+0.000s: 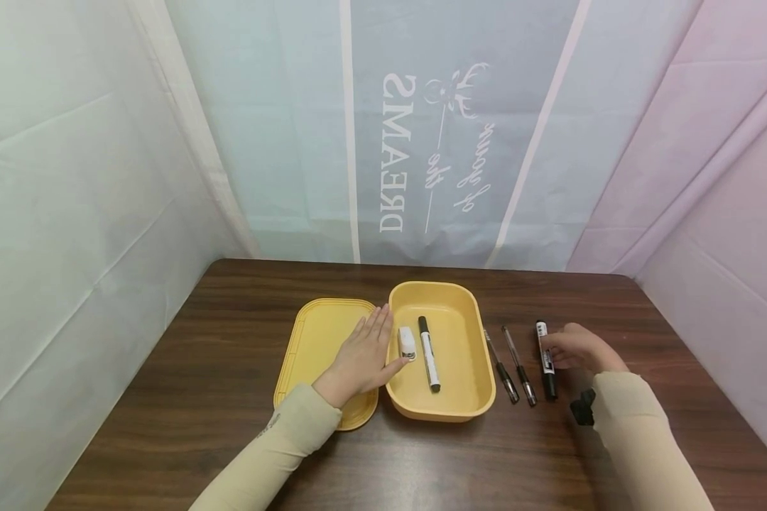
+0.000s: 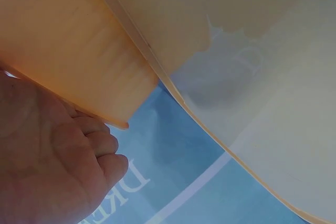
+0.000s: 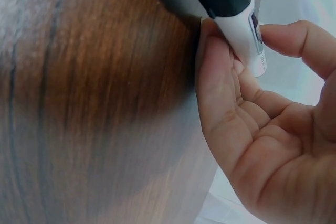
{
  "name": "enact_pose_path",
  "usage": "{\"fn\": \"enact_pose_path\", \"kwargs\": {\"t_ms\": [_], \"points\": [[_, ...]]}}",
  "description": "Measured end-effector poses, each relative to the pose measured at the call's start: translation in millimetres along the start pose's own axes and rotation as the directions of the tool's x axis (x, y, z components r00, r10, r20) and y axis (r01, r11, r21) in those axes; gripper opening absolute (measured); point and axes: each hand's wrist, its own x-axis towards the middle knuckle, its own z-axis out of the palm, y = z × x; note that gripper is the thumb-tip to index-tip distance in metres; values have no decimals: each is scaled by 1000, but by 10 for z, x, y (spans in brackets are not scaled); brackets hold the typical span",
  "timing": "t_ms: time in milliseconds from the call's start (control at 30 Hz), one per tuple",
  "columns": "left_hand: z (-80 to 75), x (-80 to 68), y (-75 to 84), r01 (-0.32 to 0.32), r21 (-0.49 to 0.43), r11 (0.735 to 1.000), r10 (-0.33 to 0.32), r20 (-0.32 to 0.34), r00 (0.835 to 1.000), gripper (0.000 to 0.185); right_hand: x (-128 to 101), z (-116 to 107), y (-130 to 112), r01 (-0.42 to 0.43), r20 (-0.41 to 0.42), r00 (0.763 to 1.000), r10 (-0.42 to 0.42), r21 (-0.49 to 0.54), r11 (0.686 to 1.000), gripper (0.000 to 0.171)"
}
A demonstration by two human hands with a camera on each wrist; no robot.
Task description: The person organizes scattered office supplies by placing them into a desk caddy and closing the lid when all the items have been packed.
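A yellow box [image 1: 479, 369] stands open at the table's middle, with its lid [image 1: 313, 333] lying flat to its left. Inside the box lie a white eraser [image 1: 407, 343] and a black-and-white marker [image 1: 429, 353]. My left hand [image 1: 366, 353] rests flat on the lid with straight fingers, its thumb against the box's left rim; the left wrist view shows the palm [image 2: 47, 156] by the orange wall [image 2: 68, 40]. A second marker [image 1: 545, 358] lies on the table right of the box. My right hand [image 1: 555, 349] pinches its white barrel [image 3: 244, 24] between thumb and fingers.
Two thin pens [image 1: 502, 365] [image 1: 520, 367] lie side by side between the box and the gripped marker. The dark wooden table [image 1: 230, 397] is enclosed by cloth walls at the left, back and right. A small black wrist mount [image 1: 584, 407] sits on my right sleeve.
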Motion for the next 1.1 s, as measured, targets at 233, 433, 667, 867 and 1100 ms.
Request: {"fn": "enact_pose_path", "kwargs": {"t_ms": [233,433,667,867,1100], "points": [[-13,0,1,2,1,1000,-2,2,1000,82,3,-37,44,17,22,1000,-17,11,1000,34],[-6,-4,-3,6,-11,1000,-6,1,1000,81,34,-54,101,16,56,998,-22,98,995,23],[-14,-9,1,8,-20,1000,-8,-7,1000,81,54,-91,147,9,94,995,-27,184,983,18],[-30,-12,6,2,-3,1000,-2,-6,1000,81,52,-124,168,-4,130,991,-30,253,968,16],[-28,-5,0,5,9,1000,-5,8,1000,81,43,-151,208,-19,199,978,-57,362,932,16]]}}
